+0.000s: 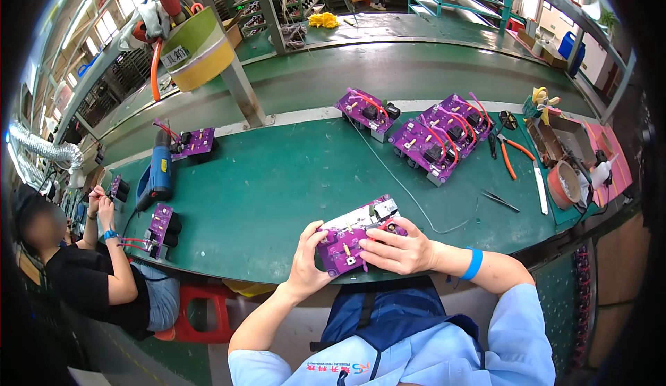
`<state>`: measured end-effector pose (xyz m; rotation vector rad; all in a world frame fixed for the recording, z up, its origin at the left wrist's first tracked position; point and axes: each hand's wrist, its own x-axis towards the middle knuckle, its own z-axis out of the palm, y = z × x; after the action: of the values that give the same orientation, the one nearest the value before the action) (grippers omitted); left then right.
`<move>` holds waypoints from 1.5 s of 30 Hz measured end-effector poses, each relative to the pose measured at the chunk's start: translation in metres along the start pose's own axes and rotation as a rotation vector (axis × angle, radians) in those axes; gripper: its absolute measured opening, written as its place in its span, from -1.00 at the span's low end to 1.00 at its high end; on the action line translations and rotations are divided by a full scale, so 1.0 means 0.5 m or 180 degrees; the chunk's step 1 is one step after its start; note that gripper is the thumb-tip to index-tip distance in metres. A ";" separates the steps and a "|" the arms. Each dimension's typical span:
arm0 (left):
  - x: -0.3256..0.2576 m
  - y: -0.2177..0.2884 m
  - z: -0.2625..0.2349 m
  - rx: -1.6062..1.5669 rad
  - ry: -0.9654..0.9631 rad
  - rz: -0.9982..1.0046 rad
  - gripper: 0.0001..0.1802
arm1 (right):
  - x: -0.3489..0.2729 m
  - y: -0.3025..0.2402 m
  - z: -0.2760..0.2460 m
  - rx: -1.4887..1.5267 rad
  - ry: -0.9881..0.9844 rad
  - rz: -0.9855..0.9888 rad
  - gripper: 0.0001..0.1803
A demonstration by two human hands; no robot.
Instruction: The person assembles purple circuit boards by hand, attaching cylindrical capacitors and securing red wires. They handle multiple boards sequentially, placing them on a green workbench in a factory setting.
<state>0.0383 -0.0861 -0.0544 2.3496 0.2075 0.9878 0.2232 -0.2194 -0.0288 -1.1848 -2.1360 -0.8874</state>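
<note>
Close to the table's front edge I hold a purple circuit board (pixel 336 248), tilted, with a silvery metal heat sink (pixel 357 216) along its far side. My left hand (pixel 306 261) grips the board's left end, thumb at the near corner and fingers at the far one. My right hand (pixel 399 248) lies over the board's right half, fingers bent and pressed against it. The parts under those fingers are mostly hidden; a bit of red shows beside them. A blue wrist strap (pixel 473 264) circles my right wrist.
More purple boards with red wires (pixel 444 136) stand at the far right. Near them lie orange-handled pliers (pixel 517 155), tweezers (pixel 501 200), a white-bladed knife (pixel 540 190) and a solder reel (pixel 563 183). A blue heat gun (pixel 158 171) stands left, near a co-worker (pixel 90 268).
</note>
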 end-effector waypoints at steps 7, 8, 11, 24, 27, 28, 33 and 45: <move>0.038 0.013 -0.050 -0.2483 -0.0507 -0.2225 -0.32 | 0.088 0.055 -0.025 0.0951 -0.0484 0.0473 -0.68; 0.041 0.012 -0.058 -0.2836 -0.0526 -0.2347 -0.29 | 0.098 0.064 -0.030 0.1265 -0.0716 0.0735 -0.68; 0.036 -0.002 -0.079 -0.2981 -0.0917 -0.1872 -0.19 | 0.110 0.101 -0.027 0.2281 -0.0950 0.1593 -0.75; 0.053 -0.010 -0.044 -0.3046 -0.0183 -0.1694 -0.25 | 0.102 0.127 0.035 0.3200 -0.1659 0.2593 -0.66; 0.052 -0.011 -0.034 -0.3135 -0.0076 -0.1812 -0.27 | 0.092 0.128 0.041 0.3357 -0.1677 0.2700 -0.67; 0.055 -0.010 -0.031 -0.3182 -0.0054 -0.1871 -0.27 | 0.078 0.133 0.055 0.3391 -0.1705 0.2665 -0.68; 0.068 -0.024 -0.028 -0.3648 -0.0074 -0.2626 -0.50 | 0.057 0.150 0.096 0.4686 -0.2118 0.3576 -0.74; 0.073 -0.057 -0.023 -0.4550 -0.0884 -0.3486 -0.41 | -0.008 0.149 0.142 0.5825 -0.2776 0.4624 -0.85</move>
<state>0.0583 -0.0446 -0.0420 0.7605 0.4162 0.0664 0.2803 -0.1384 -0.0557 -1.3195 -0.8643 1.9539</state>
